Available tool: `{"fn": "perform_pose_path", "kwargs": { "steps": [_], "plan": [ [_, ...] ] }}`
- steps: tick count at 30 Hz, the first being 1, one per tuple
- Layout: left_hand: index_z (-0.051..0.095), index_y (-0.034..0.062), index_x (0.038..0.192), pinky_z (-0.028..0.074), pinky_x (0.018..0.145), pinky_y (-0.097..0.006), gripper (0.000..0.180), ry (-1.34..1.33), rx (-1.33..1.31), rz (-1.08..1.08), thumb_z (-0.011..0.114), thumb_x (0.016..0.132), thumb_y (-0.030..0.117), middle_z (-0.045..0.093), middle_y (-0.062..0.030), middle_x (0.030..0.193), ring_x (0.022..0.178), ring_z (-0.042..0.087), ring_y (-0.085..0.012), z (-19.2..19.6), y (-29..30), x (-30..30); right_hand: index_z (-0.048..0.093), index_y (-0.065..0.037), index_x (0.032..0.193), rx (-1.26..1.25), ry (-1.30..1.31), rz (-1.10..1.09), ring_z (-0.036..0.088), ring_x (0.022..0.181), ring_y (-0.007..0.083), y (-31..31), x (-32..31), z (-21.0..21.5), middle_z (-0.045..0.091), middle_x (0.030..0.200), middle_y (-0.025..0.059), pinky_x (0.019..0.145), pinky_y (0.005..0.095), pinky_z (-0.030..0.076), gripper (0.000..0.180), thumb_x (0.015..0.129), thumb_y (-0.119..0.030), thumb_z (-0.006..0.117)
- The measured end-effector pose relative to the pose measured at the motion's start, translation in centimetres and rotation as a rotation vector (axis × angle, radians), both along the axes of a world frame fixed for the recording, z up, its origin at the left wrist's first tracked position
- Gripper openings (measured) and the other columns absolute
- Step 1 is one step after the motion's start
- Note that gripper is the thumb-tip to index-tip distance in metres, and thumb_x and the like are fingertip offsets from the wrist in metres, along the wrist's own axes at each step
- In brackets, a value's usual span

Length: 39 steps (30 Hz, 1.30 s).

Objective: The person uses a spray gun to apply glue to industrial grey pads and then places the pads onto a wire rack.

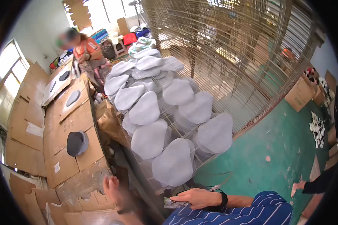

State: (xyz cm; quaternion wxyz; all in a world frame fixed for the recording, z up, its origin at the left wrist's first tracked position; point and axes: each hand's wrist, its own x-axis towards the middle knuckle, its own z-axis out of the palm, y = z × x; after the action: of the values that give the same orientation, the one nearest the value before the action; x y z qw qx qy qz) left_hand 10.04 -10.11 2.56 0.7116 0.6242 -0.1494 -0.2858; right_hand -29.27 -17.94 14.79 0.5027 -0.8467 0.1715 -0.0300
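My right hand (199,198) is closed around a spray gun (174,202), a metal tool with a hose (224,180) trailing beside it. Smeared by motion, my left hand (113,190) is raised by the edge of the cardboard-covered bench (88,174); its fingers look bent, and I see nothing held. Just ahead of the spray gun lies the nearest of several light grey rounded pads (172,163), spread in overlapping rows on a wire rack (199,165). A dark grey pad (74,144) tops a small stack on the bench.
A tall stack of wire racks (229,48) stands beyond the pads. At the bench's far end a person in orange (88,50) works. Another person's hand (297,186) shows at the right, above the green floor (251,176). Cardboard boxes (300,93) line the right wall.
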Motion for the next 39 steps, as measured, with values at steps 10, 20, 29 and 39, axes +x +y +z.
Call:
{"fn": "perform_pose_path", "kwargs": {
  "steps": [10, 20, 29, 39],
  "plan": [
    [0.053, 0.0047, 0.139, 0.053, 0.1, -0.038, 0.043, 0.252, 0.34, 0.356, 0.061, 0.103, 0.027, 0.062, -0.0163, 0.128, 0.116, 0.063, -0.0279, -10.7, 27.5, -5.9, 0.051, -0.005, 0.143, -0.025, 0.011, 0.283, 0.063, 0.104, 0.0413, 5.3, 4.7, 1.3, 0.066, 0.113, 0.0203, 0.088, 0.0466, 0.051, 0.071, 0.073, 0.002, 0.061],
    [0.051, 0.0032, 0.142, 0.037, 0.115, -0.045, 0.064, -0.445, 1.104, 0.676, 0.072, 0.087, 0.029, 0.049, -0.0228, 0.147, 0.138, 0.044, -0.0387, -16.8, 37.9, -2.7, 0.062, -0.001, 0.132, -0.023, -0.035, 0.365, 0.069, 0.093, 0.0372, 11.4, 10.5, 2.7, 0.07, 0.108, 0.0208, 0.083, 0.0378, 0.054, 0.054, 0.08, -0.005, 0.078],
    [0.035, 0.009, 0.156, 0.02, 0.12, -0.061, 0.087, -0.249, 1.43, 0.486, 0.061, 0.09, 0.059, 0.02, -0.0216, 0.165, 0.153, 0.016, -0.0429, -19.5, 39.2, -4.4, 0.062, -0.003, 0.133, -0.091, 0.069, 0.584, 0.068, 0.086, 0.0356, 15.9, 15.2, 2.3, 0.07, 0.101, 0.0186, 0.078, 0.0356, 0.053, 0.055, 0.081, -0.004, 0.077],
    [0.033, 0.0095, 0.156, 0.026, 0.114, -0.064, 0.091, -0.232, 1.489, 0.548, 0.064, 0.087, 0.06, 0.025, -0.0242, 0.162, 0.15, 0.021, -0.0475, -17.5, 33.2, -4.3, 0.062, 0.005, 0.133, 0.085, 0.195, 0.664, 0.065, 0.093, 0.0119, 19.4, 18.9, 2.2, 0.073, 0.108, 0.0092, 0.083, 0.0251, 0.051, 0.045, 0.089, -0.002, 0.07]
  ]
}}
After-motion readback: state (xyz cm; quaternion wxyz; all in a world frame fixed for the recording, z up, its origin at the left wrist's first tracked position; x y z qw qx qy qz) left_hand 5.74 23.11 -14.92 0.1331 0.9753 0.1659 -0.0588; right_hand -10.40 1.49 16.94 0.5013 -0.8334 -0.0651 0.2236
